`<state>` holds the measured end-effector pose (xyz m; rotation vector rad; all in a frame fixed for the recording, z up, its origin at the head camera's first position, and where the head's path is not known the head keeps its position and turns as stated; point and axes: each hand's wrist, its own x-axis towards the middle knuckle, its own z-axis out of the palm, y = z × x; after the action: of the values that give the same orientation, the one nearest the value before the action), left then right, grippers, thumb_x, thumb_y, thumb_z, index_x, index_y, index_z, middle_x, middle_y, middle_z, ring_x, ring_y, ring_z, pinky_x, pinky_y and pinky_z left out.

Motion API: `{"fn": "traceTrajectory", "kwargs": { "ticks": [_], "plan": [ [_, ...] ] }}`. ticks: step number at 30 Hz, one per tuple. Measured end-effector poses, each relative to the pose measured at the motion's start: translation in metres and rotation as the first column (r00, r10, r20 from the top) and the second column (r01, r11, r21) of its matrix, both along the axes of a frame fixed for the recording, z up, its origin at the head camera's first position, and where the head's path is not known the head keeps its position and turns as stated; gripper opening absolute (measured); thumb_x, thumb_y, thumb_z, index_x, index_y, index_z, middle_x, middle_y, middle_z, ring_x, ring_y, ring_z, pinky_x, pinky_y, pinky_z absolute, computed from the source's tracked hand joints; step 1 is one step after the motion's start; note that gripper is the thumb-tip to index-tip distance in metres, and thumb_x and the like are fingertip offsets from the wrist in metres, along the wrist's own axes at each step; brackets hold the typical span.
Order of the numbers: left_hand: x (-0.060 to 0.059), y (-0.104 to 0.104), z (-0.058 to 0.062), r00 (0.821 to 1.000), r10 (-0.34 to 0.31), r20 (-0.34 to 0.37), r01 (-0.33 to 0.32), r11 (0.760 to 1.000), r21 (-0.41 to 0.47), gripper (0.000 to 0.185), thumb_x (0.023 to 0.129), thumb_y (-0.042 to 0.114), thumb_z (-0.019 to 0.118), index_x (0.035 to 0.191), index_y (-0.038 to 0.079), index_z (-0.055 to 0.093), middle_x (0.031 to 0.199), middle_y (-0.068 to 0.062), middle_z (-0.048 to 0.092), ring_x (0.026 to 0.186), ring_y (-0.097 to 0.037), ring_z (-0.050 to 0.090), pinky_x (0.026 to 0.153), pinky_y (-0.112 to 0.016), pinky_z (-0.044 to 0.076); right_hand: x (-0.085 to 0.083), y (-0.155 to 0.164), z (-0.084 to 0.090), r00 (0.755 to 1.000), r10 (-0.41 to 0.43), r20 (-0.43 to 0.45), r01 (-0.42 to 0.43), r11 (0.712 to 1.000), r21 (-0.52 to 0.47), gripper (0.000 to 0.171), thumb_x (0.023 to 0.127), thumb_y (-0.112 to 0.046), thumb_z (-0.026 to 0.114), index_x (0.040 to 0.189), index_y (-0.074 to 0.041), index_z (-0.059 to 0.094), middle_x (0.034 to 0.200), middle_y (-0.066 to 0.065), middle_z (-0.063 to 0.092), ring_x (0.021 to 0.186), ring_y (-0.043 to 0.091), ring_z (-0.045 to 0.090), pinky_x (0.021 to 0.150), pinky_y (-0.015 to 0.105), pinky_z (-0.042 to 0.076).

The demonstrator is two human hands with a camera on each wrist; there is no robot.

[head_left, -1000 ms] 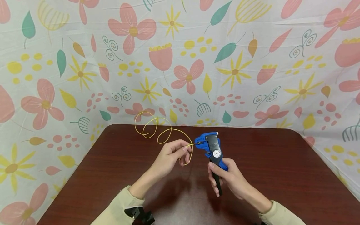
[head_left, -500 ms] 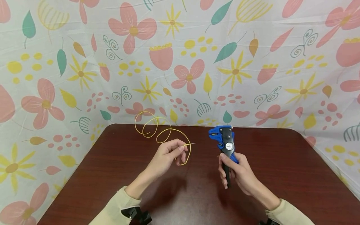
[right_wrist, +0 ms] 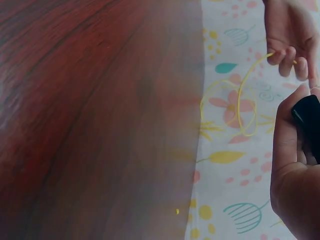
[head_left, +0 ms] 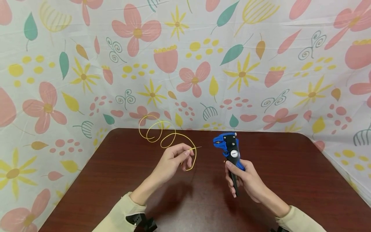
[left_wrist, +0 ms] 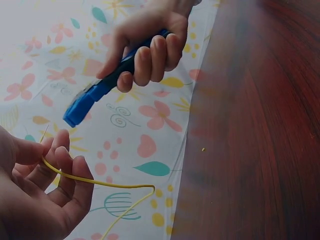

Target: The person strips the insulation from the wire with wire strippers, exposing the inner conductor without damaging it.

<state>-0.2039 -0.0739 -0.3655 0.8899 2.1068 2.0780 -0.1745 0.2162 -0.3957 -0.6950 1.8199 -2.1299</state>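
Note:
My left hand (head_left: 174, 161) pinches a thin yellow wire (left_wrist: 80, 178) between thumb and fingers. The wire's tip, pale and bare of its yellow covering, sticks out to the right past the fingertips. Its long tail bends down behind the fingers and runs back in loose loops. In my right hand (head_left: 246, 177) is a blue-and-black wire stripper (head_left: 231, 145), gripped round its handles with the head upward and facing left. A gap separates the stripper's head from the wire tip. In the right wrist view only a black handle end (right_wrist: 307, 117) of the stripper shows.
A dark reddish-brown table (head_left: 116, 193) lies under both hands. A tiny yellow scrap (left_wrist: 203, 149) is on it, also visible in the right wrist view. Behind the table hangs a white cloth (head_left: 185, 42) printed with flowers and leaves.
One second ago the wire's end was in the stripper's head. The stripper has since moved right, away from the wire, and the bare tip shows. My left hand has shifted slightly left.

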Motion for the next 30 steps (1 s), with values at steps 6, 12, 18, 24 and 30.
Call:
{"fn": "traceTrajectory", "kwargs": {
  "ticks": [6, 12, 18, 24, 30],
  "plan": [
    [0.0, 0.0, 0.0, 1.0, -0.009, 0.0, 0.009, 1.0, 0.005, 0.019, 0.109, 0.005, 0.052, 0.105, -0.012, 0.06, 0.073, -0.017, 0.061, 0.06, -0.018, 0.052, 0.059, -0.025, 0.048, -0.001, 0.01, -0.005, 0.999, -0.018, 0.047, 0.015, 0.998, 0.061, 0.034, 0.116, -0.02, 0.04, 0.098, 0.005, 0.054, 0.069, 0.008, 0.057, 0.05, 0.02, 0.061, 0.045, 0.051, 0.055],
    [0.0, 0.001, 0.001, 1.0, -0.02, 0.012, 0.02, 1.0, 0.006, 0.02, 0.109, 0.004, 0.051, 0.106, -0.015, 0.059, 0.073, -0.017, 0.061, 0.06, -0.017, 0.052, 0.059, -0.024, 0.048, -0.004, 0.022, -0.011, 0.996, -0.003, 0.085, -0.005, 0.995, 0.095, 0.035, 0.116, -0.022, 0.039, 0.1, 0.006, 0.053, 0.071, 0.007, 0.057, 0.052, 0.019, 0.062, 0.047, 0.046, 0.058],
    [-0.001, 0.002, 0.0, 0.999, -0.025, 0.023, 0.025, 1.0, 0.01, 0.02, 0.109, 0.004, 0.051, 0.106, -0.015, 0.059, 0.073, -0.014, 0.061, 0.06, -0.017, 0.052, 0.059, -0.024, 0.048, -0.006, 0.032, -0.015, 0.99, -0.026, 0.137, 0.005, 0.989, 0.15, 0.035, 0.116, -0.026, 0.041, 0.101, 0.003, 0.054, 0.07, 0.008, 0.058, 0.052, 0.019, 0.062, 0.048, 0.043, 0.058],
    [-0.001, 0.003, -0.001, 0.999, -0.031, 0.023, 0.031, 0.999, 0.009, 0.02, 0.109, 0.004, 0.051, 0.106, -0.015, 0.058, 0.073, -0.012, 0.061, 0.06, -0.016, 0.052, 0.059, -0.023, 0.048, -0.008, 0.042, -0.018, 0.983, -0.04, 0.178, 0.006, 0.982, 0.191, 0.039, 0.116, -0.028, 0.043, 0.104, 0.008, 0.052, 0.07, 0.008, 0.058, 0.052, 0.02, 0.062, 0.047, 0.044, 0.057],
    [0.0, 0.004, 0.0, 0.999, -0.036, 0.033, 0.036, 0.999, 0.016, 0.017, 0.109, 0.003, 0.051, 0.104, -0.011, 0.06, 0.074, -0.011, 0.06, 0.06, -0.016, 0.052, 0.059, -0.024, 0.048, -0.01, 0.049, -0.02, 0.974, -0.048, 0.223, -0.004, 0.974, 0.228, 0.043, 0.115, -0.032, 0.045, 0.106, 0.01, 0.051, 0.07, 0.009, 0.058, 0.053, 0.021, 0.061, 0.049, 0.043, 0.058]
  ]
}}
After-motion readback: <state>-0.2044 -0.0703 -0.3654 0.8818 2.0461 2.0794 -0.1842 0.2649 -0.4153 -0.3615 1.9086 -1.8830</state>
